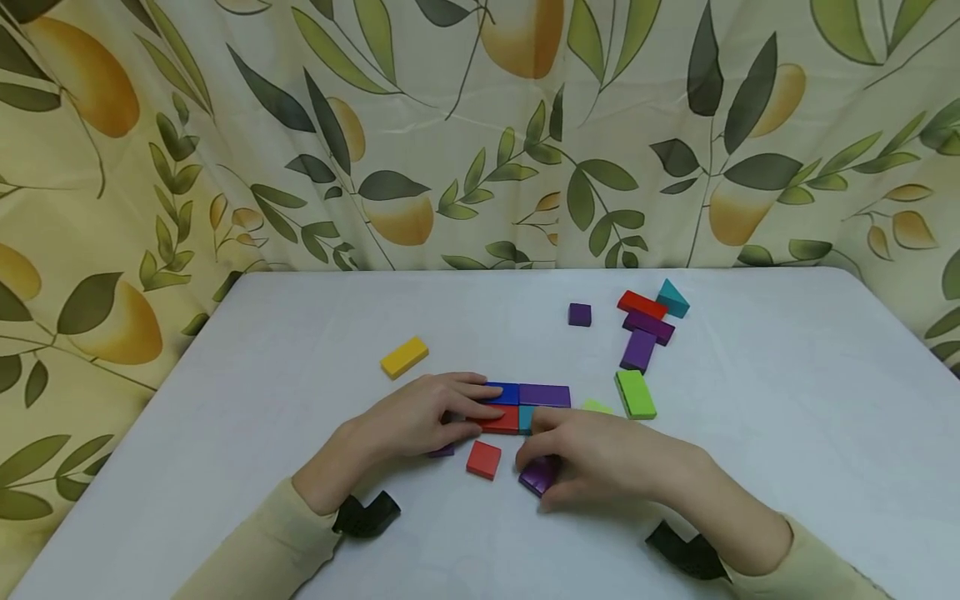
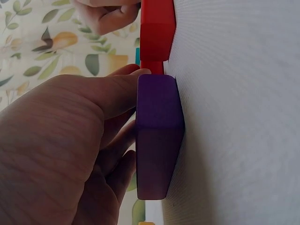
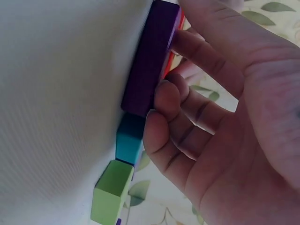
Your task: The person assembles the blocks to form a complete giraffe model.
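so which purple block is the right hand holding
The purple block just right of the small red square; only this one is pinched by the right hand.

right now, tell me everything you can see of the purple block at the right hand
The purple block is a dark, smooth, slightly shiny oblong, perhaps painted wood. It lies on the white table, set at a slant and partly hidden by the right hand, whose thumb and fingers curl round it. The small red block to its left is apart from it.
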The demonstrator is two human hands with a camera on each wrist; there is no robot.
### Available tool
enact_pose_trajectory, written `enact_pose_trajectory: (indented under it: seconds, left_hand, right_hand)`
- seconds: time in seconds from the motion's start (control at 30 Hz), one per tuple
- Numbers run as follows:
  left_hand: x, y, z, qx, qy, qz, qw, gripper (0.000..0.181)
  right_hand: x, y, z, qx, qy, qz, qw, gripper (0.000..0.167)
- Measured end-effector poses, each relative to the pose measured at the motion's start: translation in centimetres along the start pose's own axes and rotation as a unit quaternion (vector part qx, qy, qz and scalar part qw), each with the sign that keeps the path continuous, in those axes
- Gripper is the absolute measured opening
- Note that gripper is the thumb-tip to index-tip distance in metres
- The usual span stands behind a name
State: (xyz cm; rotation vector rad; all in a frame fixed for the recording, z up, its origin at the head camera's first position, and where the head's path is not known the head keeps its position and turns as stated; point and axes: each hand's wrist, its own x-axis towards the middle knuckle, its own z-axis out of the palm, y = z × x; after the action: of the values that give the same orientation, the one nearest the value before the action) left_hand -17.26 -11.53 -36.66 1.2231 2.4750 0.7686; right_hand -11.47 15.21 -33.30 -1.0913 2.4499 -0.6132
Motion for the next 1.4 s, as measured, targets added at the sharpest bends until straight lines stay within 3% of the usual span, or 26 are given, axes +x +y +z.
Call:
enact_pose_trajectory:
  seconds: [0.27, 0.5, 0.67, 1.4]
  left_hand:
    - [0.0, 0.0, 0.1, 0.006, 0.002, -0.001, 1.0, 0.038]
    - [0.0, 0.0, 0.1, 0.007, 0.0, -0.009, 0.9999, 0.038]
    - [-0.1, 0.2, 0.0, 0.006, -0.001, -0.01, 0.9999, 0.039]
    - [-0.1, 0.2, 0.0, 0.003, -0.001, -0.01, 0.9999, 0.038]
  right_hand:
    - [-0.5, 0.1, -0.3, -0.01, -0.019, -0.012, 0.9997, 0.024]
    - [-1.2, 0.2, -1.2, -0.007, -0.029, 0.036, 0.9989, 0.033]
    - [-1.2, 0.4, -1.4, 0.004, -0.033, 0.05, 0.9982, 0.036]
    - [-1.5, 1.2, -2.0, 0.021, -0.014, 0.067, 0.9974, 0.036]
